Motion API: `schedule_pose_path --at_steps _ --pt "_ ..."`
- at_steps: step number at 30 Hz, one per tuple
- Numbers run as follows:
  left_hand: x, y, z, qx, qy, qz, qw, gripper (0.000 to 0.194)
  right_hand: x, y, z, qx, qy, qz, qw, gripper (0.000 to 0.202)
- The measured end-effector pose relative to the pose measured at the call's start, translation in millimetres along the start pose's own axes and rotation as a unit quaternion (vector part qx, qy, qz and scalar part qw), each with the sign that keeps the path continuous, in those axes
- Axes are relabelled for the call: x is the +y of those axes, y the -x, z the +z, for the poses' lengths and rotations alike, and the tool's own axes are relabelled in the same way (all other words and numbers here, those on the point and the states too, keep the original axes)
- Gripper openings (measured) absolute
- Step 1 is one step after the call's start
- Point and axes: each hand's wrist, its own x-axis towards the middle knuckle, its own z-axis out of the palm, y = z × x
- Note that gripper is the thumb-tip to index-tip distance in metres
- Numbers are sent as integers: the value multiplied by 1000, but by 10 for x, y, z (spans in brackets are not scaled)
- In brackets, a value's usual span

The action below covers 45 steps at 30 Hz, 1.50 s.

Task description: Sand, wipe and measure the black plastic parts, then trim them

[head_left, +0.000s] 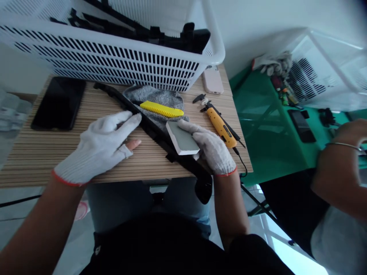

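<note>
A: From the left, what holds what?

B: A white basket (120, 42) starts at the left edge and spans the back of the wooden table (28, 168). Black parts (195, 38) lie in it, long pieces at several angles; one bulky end leans at the right corner. A dark phone (59, 103) lies in front.

A: Left hand?

B: The left hand (104, 135) is gloved, thumb tip bare, thumb and fingers apart. Fingertips rest on a long black strip (156, 134).

A: Position of the strip?

B: Diagonal across the table, its thick near end past the edge. A grey cloth (174, 100) lies beside it, bearing a yellow tool (162, 109).

A: Right hand?

B: The right hand (210, 145), also gloved, grips a flat block (183, 137) over the strip. Contact between block and strip: cannot tell. An orange tool (220, 128) lies just to the right.

A: Other containers?

B: A second basket (329, 61), white, on the green table (263, 126) at right. Contents unreadable. Gloves (275, 63) lie against its left side; a co-worker's arm (332, 172) is near.
</note>
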Motion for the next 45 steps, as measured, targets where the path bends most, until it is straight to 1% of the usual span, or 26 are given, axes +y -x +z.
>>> schedule_pose_path --at_steps 2,4,7,9,11,12,14,16,19,23,25,29,31,34,38,39,43,45 --pt "16 -7 4 20 11 -6 1000 61 -11 7 12 -1 -35 13 999 45" --pt "50 -11 -3 29 20 -28 999 56 -16 15 43 8 -67 22 997 53" --pt "88 -3 -21 33 25 -27 999 50 5 25 90 29 -74 2 997 60" --pt "92 11 -22 47 30 -10 998 49 45 23 109 36 -67 -16 997 53" --pt "85 27 -12 64 33 5 997 49 93 10 119 49 -57 -22 997 38" --pt "83 33 -4 72 33 10 997 50 115 -2 122 58 -54 -25 997 34" --pt "88 44 5 85 30 17 996 51 143 -31 124 78 -48 -31 995 37" --pt "107 53 0 88 28 8 996 52 150 -61 121 87 -43 -40 994 42" --pt "145 72 -37 80 24 -11 996 55 141 -90 118 77 -35 -50 995 45" --pt "153 102 -95 74 14 -1 997 62 134 -76 130 56 -39 -66 996 46" --pt "132 114 -107 70 10 10 997 64 134 -54 137 49 -38 -78 995 52" --pt "61 91 -58 68 3 26 997 62 136 -45 135 -6 -24 -102 994 85" --pt "19 53 -1 75 2 21 997 56 129 -69 131 -17 -6 -92 996 93" --pt "-31 -1 78 84 1 15 996 50 103 -103 141 8 12 -65 998 90" --pt "-56 1 108 91 1 21 996 46 64 -85 177 -6 16 -54 998 88" --pt "-58 14 106 93 0 23 995 46 58 -76 186 -5 14 -52 999 84" --pt "-68 67 96 105 -4 31 994 43 53 -79 204 12 -2 -52 999 58" --pt "-74 82 100 113 -5 34 993 42 64 -102 208 19 -8 -52 998 48"
